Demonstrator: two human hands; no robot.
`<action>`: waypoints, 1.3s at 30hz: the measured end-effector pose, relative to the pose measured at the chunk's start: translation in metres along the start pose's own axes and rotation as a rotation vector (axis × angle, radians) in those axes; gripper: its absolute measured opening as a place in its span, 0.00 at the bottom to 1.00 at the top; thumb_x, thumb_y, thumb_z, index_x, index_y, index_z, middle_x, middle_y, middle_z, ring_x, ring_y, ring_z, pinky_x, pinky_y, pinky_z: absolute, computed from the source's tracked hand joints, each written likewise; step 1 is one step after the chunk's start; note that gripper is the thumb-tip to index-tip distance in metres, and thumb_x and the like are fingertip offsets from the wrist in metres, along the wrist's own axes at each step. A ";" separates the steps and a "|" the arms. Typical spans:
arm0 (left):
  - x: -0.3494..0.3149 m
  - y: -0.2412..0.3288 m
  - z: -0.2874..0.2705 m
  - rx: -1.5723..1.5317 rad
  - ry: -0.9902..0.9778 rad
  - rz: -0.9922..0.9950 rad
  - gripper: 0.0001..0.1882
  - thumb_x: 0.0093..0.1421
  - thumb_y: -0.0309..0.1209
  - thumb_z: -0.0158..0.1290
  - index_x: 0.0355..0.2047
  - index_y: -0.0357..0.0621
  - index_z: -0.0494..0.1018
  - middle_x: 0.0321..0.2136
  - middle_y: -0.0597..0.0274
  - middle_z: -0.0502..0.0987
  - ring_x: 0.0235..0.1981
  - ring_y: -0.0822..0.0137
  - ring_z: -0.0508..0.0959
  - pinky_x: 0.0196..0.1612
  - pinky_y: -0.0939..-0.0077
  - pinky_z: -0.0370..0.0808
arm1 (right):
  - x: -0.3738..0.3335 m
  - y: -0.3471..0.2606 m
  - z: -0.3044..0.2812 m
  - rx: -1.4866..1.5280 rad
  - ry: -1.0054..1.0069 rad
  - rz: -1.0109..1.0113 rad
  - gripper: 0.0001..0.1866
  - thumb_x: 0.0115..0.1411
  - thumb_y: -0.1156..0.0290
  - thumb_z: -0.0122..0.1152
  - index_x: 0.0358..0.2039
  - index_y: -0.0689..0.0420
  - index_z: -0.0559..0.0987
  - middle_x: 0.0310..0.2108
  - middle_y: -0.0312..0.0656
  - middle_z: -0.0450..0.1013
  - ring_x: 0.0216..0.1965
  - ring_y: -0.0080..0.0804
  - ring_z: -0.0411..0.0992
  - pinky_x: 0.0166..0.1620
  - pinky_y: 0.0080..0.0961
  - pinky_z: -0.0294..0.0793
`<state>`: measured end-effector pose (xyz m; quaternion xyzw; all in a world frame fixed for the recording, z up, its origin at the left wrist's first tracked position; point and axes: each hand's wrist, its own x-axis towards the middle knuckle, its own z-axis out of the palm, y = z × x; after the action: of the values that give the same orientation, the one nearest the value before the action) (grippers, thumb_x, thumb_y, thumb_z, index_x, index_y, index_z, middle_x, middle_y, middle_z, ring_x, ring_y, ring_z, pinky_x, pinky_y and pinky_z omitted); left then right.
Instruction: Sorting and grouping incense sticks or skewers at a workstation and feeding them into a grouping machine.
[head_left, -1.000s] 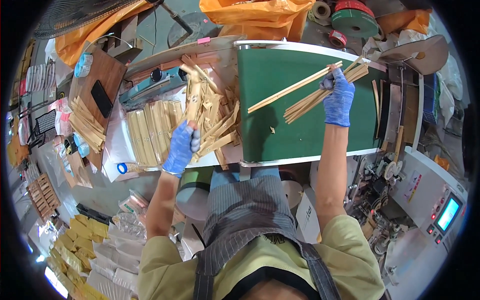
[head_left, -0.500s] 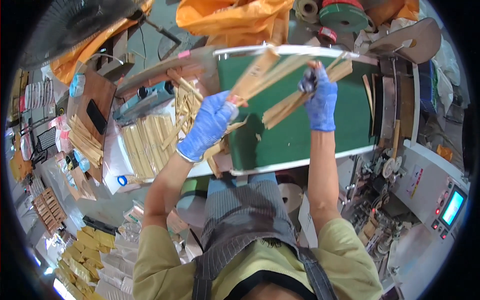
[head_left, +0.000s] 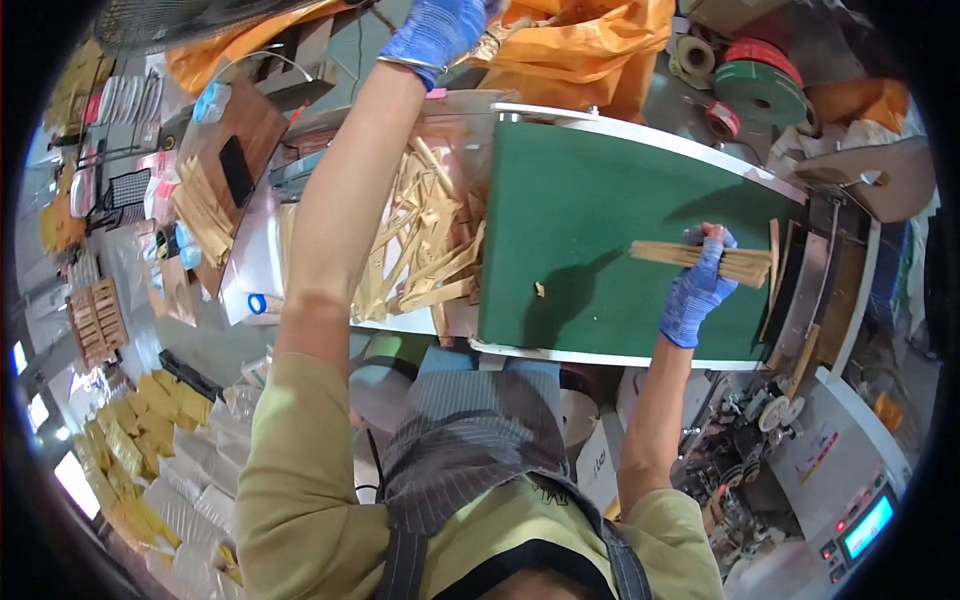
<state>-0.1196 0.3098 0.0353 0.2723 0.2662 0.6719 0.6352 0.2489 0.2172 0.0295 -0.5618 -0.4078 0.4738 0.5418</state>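
Observation:
My right hand, in a blue knitted glove, is closed round a bundle of flat tan strips. It holds them above the right part of the green belt, with their ends pointing left and right. At the top edge my gloved left hand is stretched far forward, beside the orange plastic bag. The picture's edge cuts off part of its fingers, so their grip is hidden. Left of the belt lies a loose pile of similar tan strips, partly behind my left forearm.
More tan strips lie on a brown board, near a black phone. A fan stands at the upper left. On the right are a machine with a lit screen and, farther back, rolls of tape. A small scrap lies on the belt.
My left hand has gone from over the belt's left end forward to the orange bag; the strips it held no longer show. My right hand has moved right and nearer with its bundle.

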 end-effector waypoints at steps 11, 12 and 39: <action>-0.198 -0.117 -0.128 1.759 0.690 -0.581 0.22 0.44 0.49 0.51 0.23 0.38 0.74 0.24 0.46 0.74 0.28 0.52 0.76 0.33 0.62 0.72 | -0.024 0.036 0.006 -0.304 -0.082 -0.089 0.12 0.58 0.66 0.48 0.25 0.62 0.72 0.25 0.37 0.69 0.29 0.22 0.66 0.37 0.19 0.65; -0.218 -0.134 -0.144 1.772 0.862 -0.681 0.24 0.43 0.48 0.52 0.31 0.38 0.73 0.31 0.44 0.74 0.33 0.50 0.75 0.37 0.63 0.71 | -0.028 0.036 0.014 -0.306 -0.120 -0.095 0.12 0.58 0.67 0.48 0.25 0.63 0.72 0.25 0.37 0.69 0.29 0.22 0.66 0.37 0.19 0.65; -0.211 -0.152 -0.147 1.325 0.971 -0.071 0.10 0.51 0.36 0.50 0.30 0.43 0.71 0.26 0.55 0.74 0.27 0.62 0.72 0.29 0.70 0.69 | -0.093 0.007 0.079 -0.503 -0.434 -0.221 0.06 0.54 0.74 0.52 0.32 0.60 0.75 0.27 0.38 0.72 0.25 0.22 0.68 0.32 0.16 0.67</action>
<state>-0.1055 0.1050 -0.1818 0.2610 0.8613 0.3979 0.1779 0.1514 0.1434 0.0337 -0.5162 -0.6761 0.4052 0.3350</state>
